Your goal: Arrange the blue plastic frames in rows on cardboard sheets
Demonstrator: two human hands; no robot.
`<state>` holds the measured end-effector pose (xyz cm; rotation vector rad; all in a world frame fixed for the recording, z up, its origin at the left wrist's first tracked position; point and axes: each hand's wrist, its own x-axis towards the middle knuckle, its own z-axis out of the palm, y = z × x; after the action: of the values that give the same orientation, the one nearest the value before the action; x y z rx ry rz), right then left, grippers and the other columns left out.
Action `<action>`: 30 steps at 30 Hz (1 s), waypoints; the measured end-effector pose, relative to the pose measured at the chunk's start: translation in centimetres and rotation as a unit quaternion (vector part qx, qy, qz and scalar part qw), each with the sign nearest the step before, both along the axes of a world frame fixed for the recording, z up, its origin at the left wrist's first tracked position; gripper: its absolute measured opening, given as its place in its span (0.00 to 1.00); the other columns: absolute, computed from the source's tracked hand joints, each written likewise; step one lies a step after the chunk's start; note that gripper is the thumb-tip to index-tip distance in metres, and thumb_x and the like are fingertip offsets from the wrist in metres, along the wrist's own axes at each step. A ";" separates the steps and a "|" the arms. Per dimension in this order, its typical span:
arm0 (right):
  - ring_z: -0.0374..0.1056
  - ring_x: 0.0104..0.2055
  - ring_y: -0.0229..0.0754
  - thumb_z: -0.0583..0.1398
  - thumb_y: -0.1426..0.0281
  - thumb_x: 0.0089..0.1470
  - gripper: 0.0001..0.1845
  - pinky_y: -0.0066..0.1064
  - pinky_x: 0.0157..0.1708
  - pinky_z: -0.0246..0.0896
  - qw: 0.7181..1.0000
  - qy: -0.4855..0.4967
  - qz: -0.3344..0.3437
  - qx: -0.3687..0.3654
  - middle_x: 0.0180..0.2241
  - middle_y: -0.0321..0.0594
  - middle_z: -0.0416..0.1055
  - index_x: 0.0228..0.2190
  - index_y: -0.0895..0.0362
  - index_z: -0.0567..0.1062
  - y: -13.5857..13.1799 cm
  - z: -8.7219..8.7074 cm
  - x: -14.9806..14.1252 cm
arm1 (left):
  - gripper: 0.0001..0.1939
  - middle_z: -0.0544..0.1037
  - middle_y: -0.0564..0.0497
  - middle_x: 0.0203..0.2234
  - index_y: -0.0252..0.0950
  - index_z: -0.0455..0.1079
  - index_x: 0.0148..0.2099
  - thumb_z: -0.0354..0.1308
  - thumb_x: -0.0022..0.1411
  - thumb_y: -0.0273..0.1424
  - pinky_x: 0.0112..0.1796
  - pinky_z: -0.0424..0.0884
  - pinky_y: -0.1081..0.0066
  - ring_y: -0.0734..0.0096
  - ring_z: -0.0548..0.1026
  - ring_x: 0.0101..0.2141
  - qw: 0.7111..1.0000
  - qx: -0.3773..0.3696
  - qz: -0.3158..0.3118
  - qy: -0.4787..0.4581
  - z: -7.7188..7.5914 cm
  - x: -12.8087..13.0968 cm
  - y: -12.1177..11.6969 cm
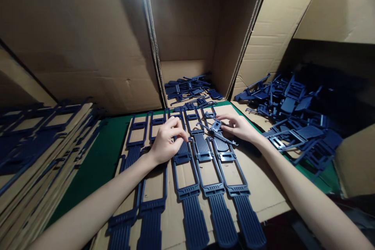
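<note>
Rows of dark blue plastic frames with ribbed paddle ends (195,218) lie on a cardboard sheet (263,187). Over the middle of these rows is my left hand (168,140), its fingers curled in towards the thumb; whether anything is between them is hidden. To the right, my right hand (240,127) pinches a loose dark blue plastic bracket (216,125) with thin hooked arms. That bracket is tilted across the upper part of the rightmost column of frames, just above or touching them; I cannot tell which.
A jumbled heap of blue plastic parts (295,101) lies at the right beside cardboard walls. A smaller heap (190,88) sits in the cardboard box (187,15) ahead. Stacked cardboard sheets (67,148) with frames between them stand at left on a green surface (96,164).
</note>
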<state>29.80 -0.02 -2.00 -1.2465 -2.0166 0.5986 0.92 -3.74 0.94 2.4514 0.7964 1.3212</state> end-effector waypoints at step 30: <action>0.62 0.22 0.33 0.59 0.70 0.51 0.14 0.30 0.25 0.63 0.999 -0.023 0.032 -0.014 0.53 0.42 0.69 0.42 0.54 0.75 0.0 -0.1 0.3 | 0.14 0.64 0.52 0.24 0.33 0.72 0.24 0.50 0.53 0.14 0.29 0.61 0.70 0.72 0.64 0.29 1.000 -0.008 -0.010 0.001 -0.2 -0.1 0.1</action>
<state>30.05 -0.03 -2.14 -1.2271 -2.0984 0.6360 0.87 -3.66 0.79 2.4436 0.7765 1.2999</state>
